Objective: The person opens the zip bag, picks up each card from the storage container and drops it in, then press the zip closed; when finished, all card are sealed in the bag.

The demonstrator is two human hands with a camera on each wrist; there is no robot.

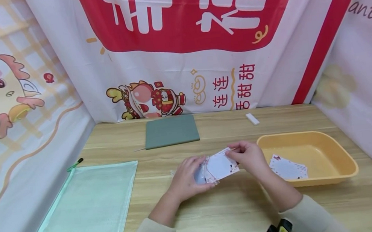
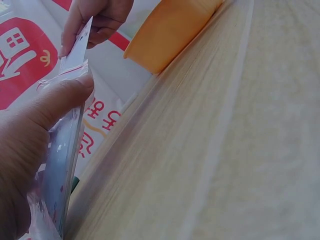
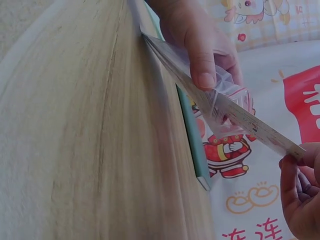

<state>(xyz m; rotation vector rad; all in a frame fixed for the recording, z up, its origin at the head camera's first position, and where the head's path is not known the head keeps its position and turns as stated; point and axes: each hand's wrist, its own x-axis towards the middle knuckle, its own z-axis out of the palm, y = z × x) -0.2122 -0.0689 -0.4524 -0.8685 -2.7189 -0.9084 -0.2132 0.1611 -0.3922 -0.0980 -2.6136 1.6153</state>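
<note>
My left hand [image 1: 188, 178] grips a clear plastic zip bag [image 3: 227, 102] with cards inside, its thumb on the near side. A white printed card [image 1: 221, 166] sticks partway out of the bag's mouth. My right hand [image 1: 249, 157] pinches the outer end of that card between thumb and fingers. In the right wrist view the bag and card are seen nearly edge-on, above the table. How many cards are in the bag I cannot tell.
A yellow plastic tray [image 1: 332, 180] stands at the right with several similar cards [image 1: 288, 168] in it. A green notebook [image 1: 171, 131] and a small white block [image 1: 252, 119] lie at the back. A mint mesh zip pouch [image 1: 80, 214] lies at the left.
</note>
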